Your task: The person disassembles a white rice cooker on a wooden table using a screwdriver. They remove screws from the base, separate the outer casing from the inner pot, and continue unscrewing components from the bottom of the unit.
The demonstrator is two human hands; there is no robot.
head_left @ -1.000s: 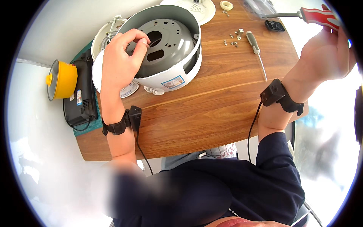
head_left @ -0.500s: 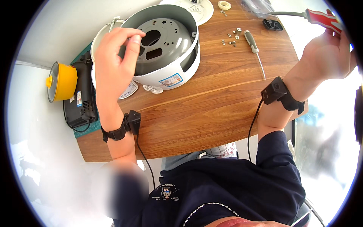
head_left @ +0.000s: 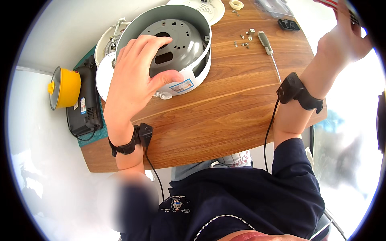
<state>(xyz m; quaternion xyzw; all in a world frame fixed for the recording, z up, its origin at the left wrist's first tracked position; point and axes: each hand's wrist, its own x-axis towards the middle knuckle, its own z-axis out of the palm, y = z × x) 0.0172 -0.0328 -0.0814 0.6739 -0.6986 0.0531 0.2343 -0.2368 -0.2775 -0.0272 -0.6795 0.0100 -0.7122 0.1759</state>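
Note:
A rice cooker shell (head_left: pixel 189 82), white outside and grey metal inside with holes in its base, lies tilted on the wooden table (head_left: pixel 225 116). My left hand (head_left: pixel 134 82) hovers over its near rim in a loose curve, thumb by the rim, fingers above the inside, nothing visibly pinched. My right hand (head_left: pixel 341 42) is raised at the upper right, closed on a red-handled tool (head_left: pixel 331 4) that runs out of view. Each wrist wears a black band with a cable.
A grey-handled screwdriver (head_left: pixel 268 46) and several small screws (head_left: pixel 243 39) lie behind the shell. A black part (head_left: pixel 288 25), a white lid (head_left: pixel 209 7) and a pale ring (head_left: pixel 236 5) sit at the far edge. At the left are a yellow pot (head_left: pixel 64 88) and a black device (head_left: pixel 86 110).
My left hand has opened out of a fingertip pinch and dropped toward the shell's near rim. My right hand has lifted the red-handled tool up and right, mostly out of view.

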